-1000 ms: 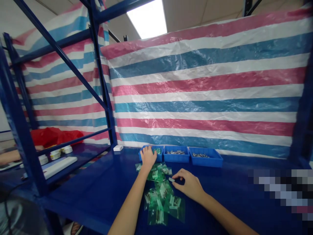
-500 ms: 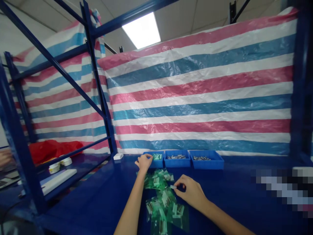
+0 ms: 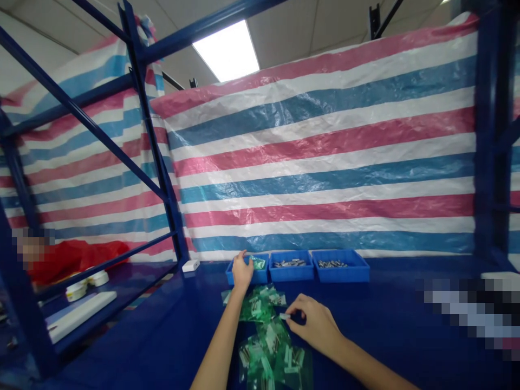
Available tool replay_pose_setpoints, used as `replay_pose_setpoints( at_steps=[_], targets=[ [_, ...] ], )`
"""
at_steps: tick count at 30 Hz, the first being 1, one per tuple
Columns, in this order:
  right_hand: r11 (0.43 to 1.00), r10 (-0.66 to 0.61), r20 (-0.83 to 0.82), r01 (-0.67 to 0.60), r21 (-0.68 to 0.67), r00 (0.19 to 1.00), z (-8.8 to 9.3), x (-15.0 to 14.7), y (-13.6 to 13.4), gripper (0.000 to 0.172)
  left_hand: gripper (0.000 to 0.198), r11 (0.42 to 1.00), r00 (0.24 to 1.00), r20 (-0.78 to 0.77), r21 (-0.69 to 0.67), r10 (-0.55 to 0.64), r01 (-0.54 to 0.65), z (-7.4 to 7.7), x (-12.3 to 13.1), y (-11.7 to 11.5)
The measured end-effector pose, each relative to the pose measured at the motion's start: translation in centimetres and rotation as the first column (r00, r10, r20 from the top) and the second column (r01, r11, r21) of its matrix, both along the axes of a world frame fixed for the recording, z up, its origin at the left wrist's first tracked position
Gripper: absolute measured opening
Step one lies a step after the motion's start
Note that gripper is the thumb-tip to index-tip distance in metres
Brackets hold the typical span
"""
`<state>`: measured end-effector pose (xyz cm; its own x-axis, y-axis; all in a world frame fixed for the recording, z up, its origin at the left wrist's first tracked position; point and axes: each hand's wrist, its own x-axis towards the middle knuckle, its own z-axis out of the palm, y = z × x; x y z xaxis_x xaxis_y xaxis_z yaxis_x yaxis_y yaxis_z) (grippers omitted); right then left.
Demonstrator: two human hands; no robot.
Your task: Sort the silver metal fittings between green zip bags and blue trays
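My left hand (image 3: 242, 272) reaches over the left blue bin (image 3: 230, 275), its fingers apart beside the small green plastic bag (image 3: 258, 263) lying in it. Some of those fingertips are hidden, and I see nothing held there. My right hand (image 3: 314, 322) is closed in a pinch on a small white strip (image 3: 284, 316), above the table's middle. Under and between both hands lie several filled green plastic bags (image 3: 271, 337), overlapping, with small white and metallic pieces inside.
Right of the left bin stand a middle blue bin (image 3: 291, 275) and a right blue bin (image 3: 344, 275), both holding small metallic or grey pieces. A small white box (image 3: 190, 265) sits by the blue rack post (image 3: 156, 135). Striped sheeting (image 3: 325, 162) hangs behind the table.
My left hand has moved a little further over the left bin, its fingers spreading. My right hand stays nearly in place with the white strip. The whole view has shifted slightly.
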<state>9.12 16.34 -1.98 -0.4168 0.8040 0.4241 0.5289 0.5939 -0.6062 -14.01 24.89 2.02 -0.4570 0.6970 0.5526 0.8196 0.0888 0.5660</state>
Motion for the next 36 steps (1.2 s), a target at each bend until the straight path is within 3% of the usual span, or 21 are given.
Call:
replay_pose_setpoints(
  at_steps=[3, 10, 15, 20, 25, 29, 36],
  targets=[
    [1.0, 0.001, 0.002, -0.001, -0.009, 1.0, 0.0, 0.1, -0.1, 0.011, 0.04, 0.996, 1.0, 0.015, 0.085, -0.023, 0.021, 0.0, -0.1, 0.1],
    [1.0, -0.005, 0.004, 0.005, -0.011, 1.0, 0.1, 0.0, -0.2, 0.011, 0.026, 0.977, 0.983, 0.162, 0.204, -0.089, 0.055, 0.2, -1.2, 0.4],
    [1.0, -0.006, 0.002, 0.006, -0.011, 1.0, 0.2, 0.0, -0.2, 0.012, 0.033, 0.985, 0.983, 0.108, 0.099, -0.151, 0.141, 0.0, -0.8, 0.7],
    [1.0, -0.005, 0.0, 0.005, -0.01, 1.0, 0.1, 0.0, -0.1, 0.011, 0.023, 0.979, 0.98, 0.013, -0.051, -0.197, 0.197, -0.2, 0.6, 0.1],
    [1.0, 0.002, 0.003, -0.002, -0.003, 1.0, 0.0, 0.0, -0.1, 0.011, 0.021, 0.987, 0.995, -0.091, -0.161, -0.041, 0.026, -0.2, 1.1, -0.7],
    [1.0, 0.002, 0.02, -0.001, -0.01, 1.0, 0.2, 0.1, -0.2, 0.011, 0.019, 0.968, 0.999, 0.006, -0.248, -0.051, 0.051, 0.2, 0.8, -0.6],
    [1.0, -0.004, 0.028, 0.004, -0.008, 1.0, 0.4, 0.1, -0.3, 0.012, 0.023, 0.985, 0.992, 0.112, -0.158, -0.056, 0.073, 0.5, 0.1, -0.3]
  ],
)
